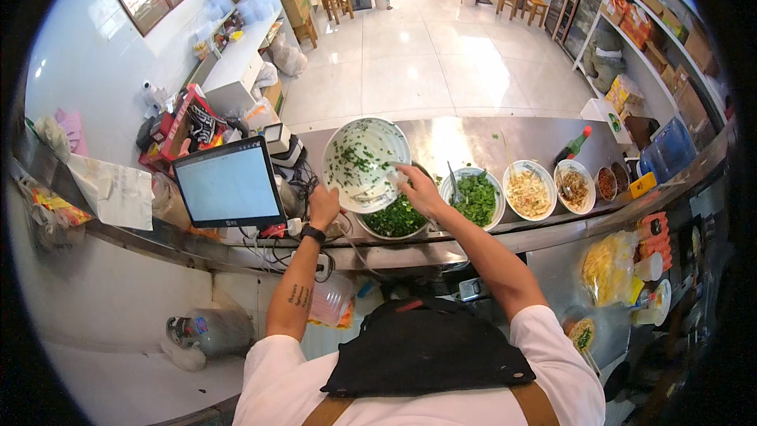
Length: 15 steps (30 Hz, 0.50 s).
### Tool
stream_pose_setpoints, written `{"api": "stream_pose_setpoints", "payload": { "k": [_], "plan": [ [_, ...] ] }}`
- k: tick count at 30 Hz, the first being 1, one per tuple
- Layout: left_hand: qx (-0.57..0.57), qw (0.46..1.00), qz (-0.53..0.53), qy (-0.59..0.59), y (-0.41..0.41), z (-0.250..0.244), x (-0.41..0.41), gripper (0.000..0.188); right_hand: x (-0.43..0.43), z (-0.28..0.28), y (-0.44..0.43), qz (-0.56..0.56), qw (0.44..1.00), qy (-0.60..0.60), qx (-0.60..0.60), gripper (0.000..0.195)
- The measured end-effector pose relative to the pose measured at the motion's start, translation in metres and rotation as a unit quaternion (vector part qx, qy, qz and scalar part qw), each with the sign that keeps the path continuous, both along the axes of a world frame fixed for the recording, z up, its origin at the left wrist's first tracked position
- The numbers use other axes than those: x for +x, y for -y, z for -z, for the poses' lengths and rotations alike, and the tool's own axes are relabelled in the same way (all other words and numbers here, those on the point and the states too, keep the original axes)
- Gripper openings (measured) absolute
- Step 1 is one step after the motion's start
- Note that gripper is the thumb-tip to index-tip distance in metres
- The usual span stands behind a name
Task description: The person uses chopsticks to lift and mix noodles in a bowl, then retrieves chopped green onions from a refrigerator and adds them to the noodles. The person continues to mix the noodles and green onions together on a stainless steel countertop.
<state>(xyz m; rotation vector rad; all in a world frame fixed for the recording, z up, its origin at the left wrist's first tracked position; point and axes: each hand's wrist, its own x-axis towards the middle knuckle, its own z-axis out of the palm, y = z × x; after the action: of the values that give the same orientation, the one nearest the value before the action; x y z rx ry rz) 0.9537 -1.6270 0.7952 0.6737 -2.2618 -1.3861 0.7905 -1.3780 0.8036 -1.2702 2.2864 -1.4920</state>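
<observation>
My left hand (324,206) grips the lower left rim of a large white bowl (337,142), which is tilted up so its inside faces me. Bits of chopped scallion (355,157) cling to the bowl's inner wall. The bowl partly covers a container of chopped scallions (393,219) on the counter. My right hand (421,191) is at the bowl's right rim, fingers bent over its inside. Something pale shows by those fingertips; whether they hold it is unclear. Just right of that hand stands a bowl of chopped green herbs (478,201) with a spoon (454,180) in it.
Further right on the steel counter (426,136) are a bowl of pale shreds (529,192), a bowl of brown topping (573,186) and a green bottle (573,147). A screen (229,183) and tangled cables (304,172) crowd the left. A noodle bowl (582,334) sits lower right.
</observation>
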Motion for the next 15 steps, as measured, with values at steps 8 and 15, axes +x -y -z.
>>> {"api": "stream_pose_setpoints", "payload": {
  "k": [8, 15],
  "plan": [
    [0.278, 0.959, 0.003, -0.050, -0.039, 0.004, 0.012, 0.027, 0.005, -0.038, 0.107, 0.121, 0.985, -0.069, -0.102, 0.062],
    [0.243, 0.970, 0.004, -0.027, -0.043, 0.010, 0.024, 0.025, 0.028, -0.038, 0.112, -0.152, 0.979, -0.027, 0.130, 0.050]
  ]
}}
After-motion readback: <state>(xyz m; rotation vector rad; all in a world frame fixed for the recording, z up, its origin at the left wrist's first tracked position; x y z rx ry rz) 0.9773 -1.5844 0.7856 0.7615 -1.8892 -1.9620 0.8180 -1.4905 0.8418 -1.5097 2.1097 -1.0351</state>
